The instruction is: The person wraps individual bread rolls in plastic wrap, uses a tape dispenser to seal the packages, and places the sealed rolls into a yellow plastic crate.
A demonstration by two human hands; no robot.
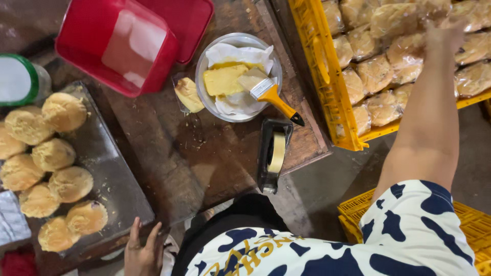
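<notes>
My right hand [446, 29] reaches far out over a yellow plastic crate [317, 61] filled with several buns wrapped in clear plastic [376, 74]. The hand is blurred and lies on the top packets; its grip is unclear. My left hand [142, 251] rests at the near edge of the wooden table [204, 158], fingers spread and holding nothing, beside a metal tray [110, 174] carrying several unwrapped golden buns [53, 153].
A clear bowl [204, 66] holds butter on paper and a yellow-handled brush [273, 97]. A black tape dispenser [273, 153] sits near the table edge. Red plastic tubs [117, 46] stand at the back, a green-rimmed container [23, 79] at left, another yellow crate [470, 225] at lower right.
</notes>
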